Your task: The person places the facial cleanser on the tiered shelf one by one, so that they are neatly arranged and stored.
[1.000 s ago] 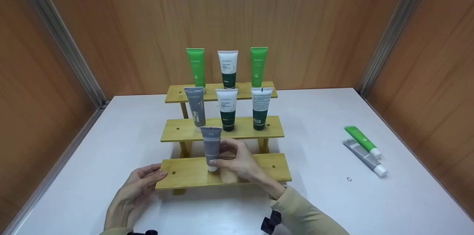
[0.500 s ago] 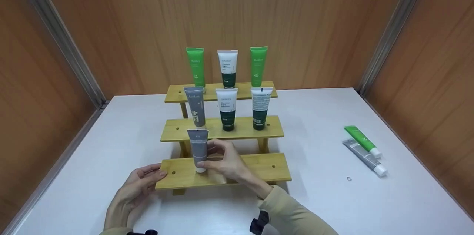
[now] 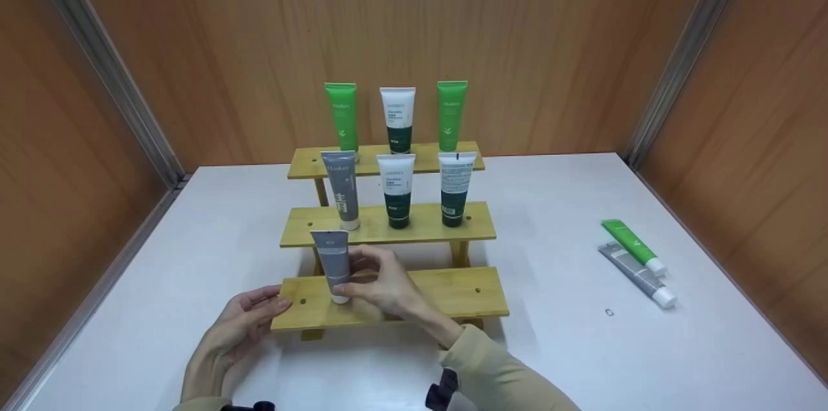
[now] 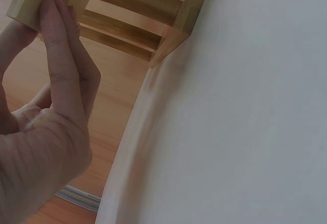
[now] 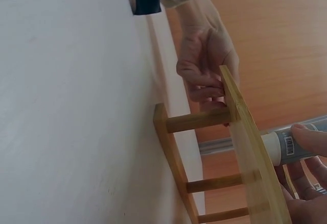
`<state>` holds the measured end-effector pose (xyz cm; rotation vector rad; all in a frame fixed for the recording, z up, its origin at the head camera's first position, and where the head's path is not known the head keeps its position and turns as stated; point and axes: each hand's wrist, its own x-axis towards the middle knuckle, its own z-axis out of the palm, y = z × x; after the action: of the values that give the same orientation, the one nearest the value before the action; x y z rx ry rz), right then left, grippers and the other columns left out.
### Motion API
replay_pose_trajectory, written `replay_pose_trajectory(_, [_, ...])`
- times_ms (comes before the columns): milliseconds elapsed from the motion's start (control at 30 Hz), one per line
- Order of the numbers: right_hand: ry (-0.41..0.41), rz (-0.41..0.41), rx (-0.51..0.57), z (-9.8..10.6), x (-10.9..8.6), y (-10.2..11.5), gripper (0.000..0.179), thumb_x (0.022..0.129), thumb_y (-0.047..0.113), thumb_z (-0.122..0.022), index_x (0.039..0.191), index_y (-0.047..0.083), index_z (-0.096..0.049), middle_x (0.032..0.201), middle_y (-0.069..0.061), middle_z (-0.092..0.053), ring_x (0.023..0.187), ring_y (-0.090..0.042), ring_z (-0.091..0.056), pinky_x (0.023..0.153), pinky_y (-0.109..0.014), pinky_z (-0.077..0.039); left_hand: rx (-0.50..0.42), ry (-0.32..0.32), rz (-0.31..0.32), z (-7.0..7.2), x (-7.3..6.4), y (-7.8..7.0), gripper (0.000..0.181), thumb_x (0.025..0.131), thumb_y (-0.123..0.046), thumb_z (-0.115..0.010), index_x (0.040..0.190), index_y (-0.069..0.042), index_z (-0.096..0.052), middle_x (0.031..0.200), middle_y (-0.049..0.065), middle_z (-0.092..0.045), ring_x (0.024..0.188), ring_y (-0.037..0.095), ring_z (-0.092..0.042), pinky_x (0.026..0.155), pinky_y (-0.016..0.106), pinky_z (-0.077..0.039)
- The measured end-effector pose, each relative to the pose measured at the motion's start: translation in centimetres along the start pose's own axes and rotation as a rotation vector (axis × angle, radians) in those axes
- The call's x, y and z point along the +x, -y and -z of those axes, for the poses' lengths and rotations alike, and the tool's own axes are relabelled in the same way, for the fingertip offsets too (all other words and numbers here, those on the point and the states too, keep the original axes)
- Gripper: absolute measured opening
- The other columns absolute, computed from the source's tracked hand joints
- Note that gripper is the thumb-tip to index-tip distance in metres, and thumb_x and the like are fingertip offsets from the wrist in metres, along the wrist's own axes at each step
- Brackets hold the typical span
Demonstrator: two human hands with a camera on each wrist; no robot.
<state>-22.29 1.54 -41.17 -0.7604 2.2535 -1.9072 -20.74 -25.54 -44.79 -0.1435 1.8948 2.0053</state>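
My right hand (image 3: 383, 285) pinches a grey squeeze tube (image 3: 331, 255), its white cap (image 5: 272, 148) down at the left part of the lowest step. That step (image 3: 446, 291) belongs to a three-tier wooden display stand. My left hand (image 3: 239, 327) grips the step's left end, thumb on top and fingers beneath; the left wrist view shows those fingers (image 4: 59, 55) against the underside. On the middle step stand another grey tube (image 3: 341, 188) and two white-and-dark-green tubes (image 3: 397, 188). The top step (image 3: 369, 162) bears two green tubes (image 3: 451, 113) with a white-and-dark-green tube (image 3: 399, 116) between them.
At the right of the white table (image 3: 550, 346) lie a green tube (image 3: 631, 244) and a grey tube (image 3: 634, 272), side by side. A small ring-like bit (image 3: 609, 312) is near them. Wooden panels (image 3: 550, 42) enclose the back and sides.
My right hand has moved left along the lowest step with the grey tube, from near the middle to the left part. My left hand has kept its grip on the step's end.
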Motion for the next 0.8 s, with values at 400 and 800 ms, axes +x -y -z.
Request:
replay_pose_trajectory(400, [0.019,0.021,0.002,-0.03,0.07,-0.06,0.041,0.081,0.003,-0.081,0.119,0.000,-0.067,0.121,-0.019,-0.069,0.105,-0.022,-0.068,0.097,-0.027,-0.058,0.005,-0.009,0.007,-0.10,0.01,0.00,0.068,0.095,-0.017,-0.069,0.147,0.010,-0.035,0.107,-0.004,-0.070,0.098,0.007,-0.070,0.091,0.020,-0.060])
replay_pose_trajectory(800, [0.034,0.045,0.010,0.11,0.03,-0.17,0.041,0.083,0.005,-0.080,0.121,-0.002,-0.065,0.121,-0.022,-0.067,0.100,-0.012,-0.066,0.093,-0.021,-0.057,0.009,0.008,0.002,-0.07,-0.01,0.05,0.070,0.096,-0.015,-0.069,0.148,0.012,-0.032,0.105,-0.004,-0.073,0.096,0.006,-0.072,0.090,0.020,-0.060])
